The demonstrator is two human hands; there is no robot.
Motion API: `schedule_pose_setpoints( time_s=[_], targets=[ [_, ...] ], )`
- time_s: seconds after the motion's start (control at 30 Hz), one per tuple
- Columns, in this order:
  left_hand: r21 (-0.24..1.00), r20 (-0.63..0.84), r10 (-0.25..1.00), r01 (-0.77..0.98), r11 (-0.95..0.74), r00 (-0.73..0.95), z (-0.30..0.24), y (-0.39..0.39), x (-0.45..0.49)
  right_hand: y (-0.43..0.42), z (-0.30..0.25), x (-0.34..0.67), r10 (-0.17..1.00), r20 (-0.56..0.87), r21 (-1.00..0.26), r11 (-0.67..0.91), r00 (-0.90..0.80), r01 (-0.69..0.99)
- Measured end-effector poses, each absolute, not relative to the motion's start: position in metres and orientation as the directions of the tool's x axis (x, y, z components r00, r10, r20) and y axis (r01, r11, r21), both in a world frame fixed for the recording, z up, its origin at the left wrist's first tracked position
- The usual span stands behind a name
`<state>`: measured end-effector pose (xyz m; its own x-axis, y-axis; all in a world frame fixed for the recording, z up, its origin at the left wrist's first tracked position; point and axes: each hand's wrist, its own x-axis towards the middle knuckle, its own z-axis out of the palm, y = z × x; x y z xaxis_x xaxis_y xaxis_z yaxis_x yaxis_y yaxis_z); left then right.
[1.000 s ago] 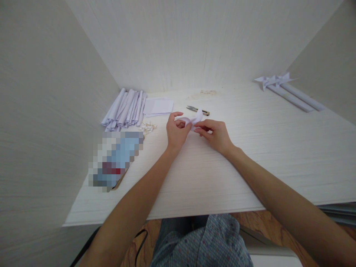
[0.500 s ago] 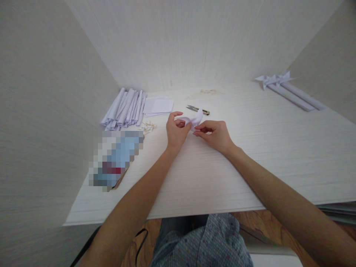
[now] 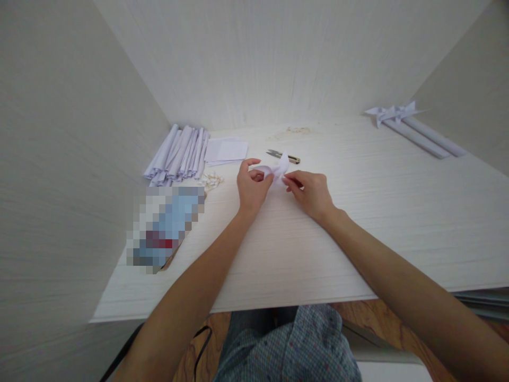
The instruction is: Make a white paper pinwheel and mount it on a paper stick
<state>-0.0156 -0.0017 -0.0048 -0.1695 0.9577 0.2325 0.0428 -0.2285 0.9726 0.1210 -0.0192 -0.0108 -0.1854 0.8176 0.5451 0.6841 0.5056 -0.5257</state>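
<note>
A white paper pinwheel (image 3: 281, 165) with curled blades is held up between my hands over the middle of the table. My left hand (image 3: 253, 185) pinches its left side between thumb and fingers, with the index finger raised and bent. At its right side, the fingertips of my right hand (image 3: 310, 191) are pressed together on the paper's edge; exactly what they grip is too small to see. Just behind the pinwheel lies a pair of thread snips (image 3: 292, 158), partly covered by a paper blade.
Rolled white paper tubes (image 3: 181, 154) are piled at the back left beside flat paper sheets (image 3: 226, 150). Small pale pieces (image 3: 212, 181) lie in front. A blurred-out phone-like object (image 3: 170, 228) rests at left. Two pinwheels on paper sticks (image 3: 421, 138) lie far right. Walls enclose the table (image 3: 278, 254).
My right hand has shifted slightly right and up along the paper, its fingertips now at the right blade. My left hand stays nearly still, holding the pinwheel.
</note>
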Motion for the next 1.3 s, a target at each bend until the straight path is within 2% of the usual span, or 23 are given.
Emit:
schedule_pose_setpoints(
  time_s=[0.17, 0.57, 0.83, 1.3],
  targets=[
    [0.968, 0.251, 0.955, 0.048, -0.247, -0.158, -0.0051, -0.0017, -0.016, -0.0213, -0.0062, 0.12, 0.802, 0.566, -0.448, 0.495, -0.193, 0.745],
    [0.958, 0.287, 0.946, 0.048, -0.283, -0.15, -0.004, -0.0029, -0.0149, -0.021, -0.0046, 0.1189, 0.851, 0.501, -0.471, 0.422, -0.159, 0.775],
    [0.951, 0.308, 0.944, -0.004, -0.311, -0.121, -0.0034, -0.0035, -0.0141, -0.0223, -0.0071, 0.1177, 0.823, 0.548, -0.433, 0.432, -0.15, 0.791],
    [0.953, 0.3, 0.947, -0.013, -0.304, -0.117, -0.0028, -0.0043, -0.0142, -0.0231, -0.0069, 0.1182, 0.825, 0.544, -0.424, 0.426, -0.151, 0.8]
  ],
)
